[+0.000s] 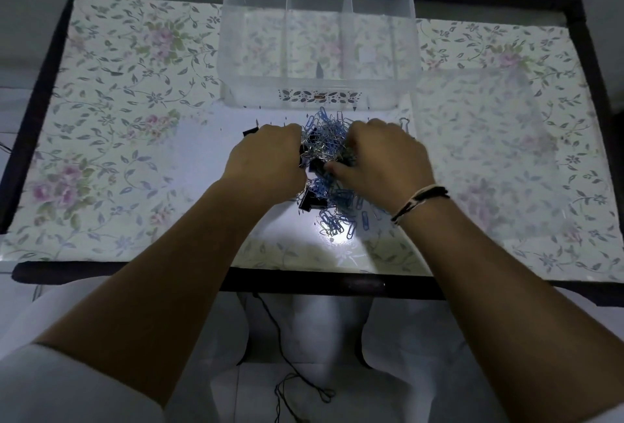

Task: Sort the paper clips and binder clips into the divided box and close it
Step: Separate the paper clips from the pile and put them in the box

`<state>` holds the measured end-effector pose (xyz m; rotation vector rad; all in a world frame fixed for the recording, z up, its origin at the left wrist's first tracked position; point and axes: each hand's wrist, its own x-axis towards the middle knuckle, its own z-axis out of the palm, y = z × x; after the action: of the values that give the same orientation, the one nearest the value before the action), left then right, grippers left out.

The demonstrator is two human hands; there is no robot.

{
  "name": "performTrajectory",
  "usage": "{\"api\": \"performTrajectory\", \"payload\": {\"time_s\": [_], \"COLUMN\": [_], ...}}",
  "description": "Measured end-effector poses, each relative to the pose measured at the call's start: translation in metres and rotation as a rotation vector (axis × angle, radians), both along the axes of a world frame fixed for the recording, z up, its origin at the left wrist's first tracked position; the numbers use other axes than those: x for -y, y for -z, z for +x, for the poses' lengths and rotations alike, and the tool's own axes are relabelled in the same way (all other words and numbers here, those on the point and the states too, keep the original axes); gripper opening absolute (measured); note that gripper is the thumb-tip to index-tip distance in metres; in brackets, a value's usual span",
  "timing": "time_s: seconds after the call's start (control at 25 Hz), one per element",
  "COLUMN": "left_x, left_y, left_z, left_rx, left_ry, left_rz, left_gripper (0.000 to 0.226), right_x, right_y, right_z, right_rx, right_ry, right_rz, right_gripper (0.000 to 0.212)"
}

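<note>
A tangled heap of blue and silver paper clips (326,132) lies mid-table, mixed with black binder clips (312,201). My left hand (266,161) presses into the heap's left side, its fingers curled around clips. From the right, my right hand (381,159) digs into the heap, thumb and fingers pinched among clips and a black binder clip. Behind the heap stands the clear divided box (319,91) with three compartments, open; one small dark item lies in the middle compartment. What each hand holds is partly hidden by the fingers.
The clear lid (479,152) lies flat on the table to the right of the box. The table has a floral cover (111,139) and a dark frame (304,282) along the near edge. A cable runs on the floor below.
</note>
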<state>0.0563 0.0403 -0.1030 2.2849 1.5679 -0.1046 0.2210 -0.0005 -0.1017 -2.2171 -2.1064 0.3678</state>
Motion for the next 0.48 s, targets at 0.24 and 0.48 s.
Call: {"api": "performTrajectory", "payload": {"time_s": [0.24, 0.48], "left_x": [-0.006, -0.02], "left_y": [0.002, -0.016], "left_z": [-0.003, -0.017], "left_rx": [0.104, 0.284], "left_ry": [-0.071, -0.17], "left_rz": [-0.097, -0.255], "left_gripper": [0.019, 0.012], "right_x": [-0.002, -0.005], "right_y": [0.012, 0.009], "right_z": [-0.006, -0.002], "right_rx": [-0.045, -0.101], "right_ry": [0.004, -0.056], "right_rz": [-0.01, -0.098], "right_gripper": [0.014, 0.029]}}
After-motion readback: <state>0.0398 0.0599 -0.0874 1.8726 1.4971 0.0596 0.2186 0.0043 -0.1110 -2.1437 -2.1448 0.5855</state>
